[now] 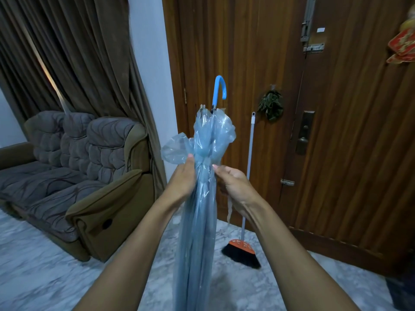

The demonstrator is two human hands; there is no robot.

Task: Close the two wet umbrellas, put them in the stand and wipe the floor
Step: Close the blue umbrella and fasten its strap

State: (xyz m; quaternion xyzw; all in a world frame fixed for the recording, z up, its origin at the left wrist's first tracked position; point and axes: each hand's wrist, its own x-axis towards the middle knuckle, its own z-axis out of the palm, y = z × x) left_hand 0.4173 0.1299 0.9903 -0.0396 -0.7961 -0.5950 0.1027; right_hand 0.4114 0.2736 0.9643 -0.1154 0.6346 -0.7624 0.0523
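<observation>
Umbrella (199, 232), location? (Q)

Centre of view, between both forearms. Folded, translucent blue, held upright with the hooked handle (220, 88) on top. Its lower end runs out of the bottom of the view. (A)

Left hand (183, 176)? (Q)

Palm against the left side of the gathered canopy, thumb pressed on the plastic. The other fingers go round behind and are hidden, so I cannot tell how far they wrap. (A)

Right hand (235, 185)? (Q)

Fingers (216, 167) curled in, tips pinching the canopy at the same height on the right side. A pale strap (229, 212) hangs just below this hand. (A)

Behind? (Q)

Marble-patterned floor (45, 277). A broom (241, 250) stands on it, its stick leaning against the wooden door (336, 131), well behind the umbrella. Sofa (78, 176) at left, curtain (78, 52) above it. (A)
</observation>
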